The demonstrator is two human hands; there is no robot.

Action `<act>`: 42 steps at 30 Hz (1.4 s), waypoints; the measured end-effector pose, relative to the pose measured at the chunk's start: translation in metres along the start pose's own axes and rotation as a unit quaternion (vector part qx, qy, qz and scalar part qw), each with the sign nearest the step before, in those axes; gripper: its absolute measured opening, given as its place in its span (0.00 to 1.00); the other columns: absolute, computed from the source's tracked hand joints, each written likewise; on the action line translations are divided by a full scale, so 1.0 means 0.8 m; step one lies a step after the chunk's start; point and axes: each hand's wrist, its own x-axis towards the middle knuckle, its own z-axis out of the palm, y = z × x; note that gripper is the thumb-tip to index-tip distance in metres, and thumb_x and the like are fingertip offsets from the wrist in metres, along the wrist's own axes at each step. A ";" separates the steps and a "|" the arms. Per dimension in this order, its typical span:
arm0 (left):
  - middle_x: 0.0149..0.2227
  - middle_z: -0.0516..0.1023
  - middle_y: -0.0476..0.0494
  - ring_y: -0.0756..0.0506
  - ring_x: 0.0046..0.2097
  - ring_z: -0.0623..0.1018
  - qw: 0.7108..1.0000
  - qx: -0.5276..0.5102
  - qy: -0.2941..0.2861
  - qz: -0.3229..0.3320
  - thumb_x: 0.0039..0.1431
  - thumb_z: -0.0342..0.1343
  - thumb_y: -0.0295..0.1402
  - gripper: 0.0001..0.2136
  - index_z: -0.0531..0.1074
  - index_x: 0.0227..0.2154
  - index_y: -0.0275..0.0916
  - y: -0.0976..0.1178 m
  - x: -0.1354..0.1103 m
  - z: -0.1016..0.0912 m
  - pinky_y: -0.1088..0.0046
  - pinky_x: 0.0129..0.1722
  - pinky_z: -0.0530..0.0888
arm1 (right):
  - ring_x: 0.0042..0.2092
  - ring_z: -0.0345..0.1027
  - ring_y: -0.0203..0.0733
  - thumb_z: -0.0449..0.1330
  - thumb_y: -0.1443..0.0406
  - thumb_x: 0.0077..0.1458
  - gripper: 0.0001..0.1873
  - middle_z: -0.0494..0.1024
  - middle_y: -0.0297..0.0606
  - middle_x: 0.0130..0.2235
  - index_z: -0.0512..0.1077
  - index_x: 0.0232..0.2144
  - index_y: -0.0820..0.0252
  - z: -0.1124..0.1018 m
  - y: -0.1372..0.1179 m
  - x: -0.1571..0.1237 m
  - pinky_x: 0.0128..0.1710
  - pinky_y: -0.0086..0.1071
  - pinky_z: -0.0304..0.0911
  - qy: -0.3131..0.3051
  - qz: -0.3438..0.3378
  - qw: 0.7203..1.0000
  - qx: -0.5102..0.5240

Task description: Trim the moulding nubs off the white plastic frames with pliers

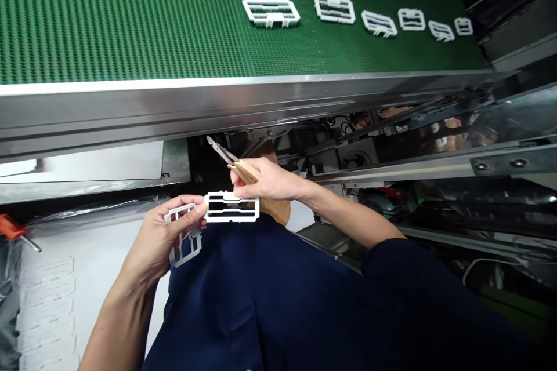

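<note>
My left hand [159, 232] is closed on two white plastic frames. One plastic frame [231, 219] lies level, pinched at its left end between thumb and fingers. The other frame [190, 256] hangs tilted against the palm, partly hidden by the fingers. My right hand [265, 179] grips a pair of nippers [243, 170] by pale yellow handles, with the metal jaws pointing up and left, away from the frames. The right thumb is right at the upper edge of the level frame; whether it touches is unclear.
Several similar white frames [335, 8] lie in a row on a green conveyor belt [130, 17] with a metal edge rail [217, 93]. At the left, an orange-handled tool [13, 228] lies beside plastic-wrapped layers of white parts [47, 301]. Metal machine bars [435, 168] run along the right.
</note>
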 end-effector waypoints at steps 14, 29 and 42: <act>0.25 0.72 0.47 0.49 0.28 0.71 0.989 0.105 -0.013 0.102 0.53 0.61 0.39 0.10 0.72 0.27 0.37 -0.013 0.001 -0.008 0.77 0.29 0.67 | 0.30 0.61 0.32 0.60 0.67 0.47 0.07 0.68 0.30 0.28 0.63 0.29 0.61 0.011 0.013 -0.005 0.32 0.27 0.58 0.058 -0.015 0.993 -0.107; 0.24 0.67 0.51 0.50 0.28 0.66 0.974 0.174 -0.046 0.137 0.59 0.55 0.40 0.11 0.68 0.27 0.38 -0.029 0.003 -0.016 0.75 0.29 0.63 | 0.31 0.60 0.33 0.59 0.67 0.49 0.05 0.67 0.31 0.29 0.65 0.30 0.61 0.028 0.055 -0.012 0.32 0.28 0.57 0.061 -0.029 0.996 -0.052; 0.34 0.72 0.45 0.48 0.34 0.70 0.944 0.174 -0.122 0.254 0.63 0.51 0.33 0.07 0.67 0.29 0.37 -0.034 -0.010 -0.011 0.73 0.35 0.66 | 0.33 0.63 0.34 0.61 0.56 0.51 0.16 0.67 0.32 0.31 0.63 0.34 0.61 0.081 0.117 -0.023 0.37 0.30 0.61 -0.020 -0.007 0.996 0.084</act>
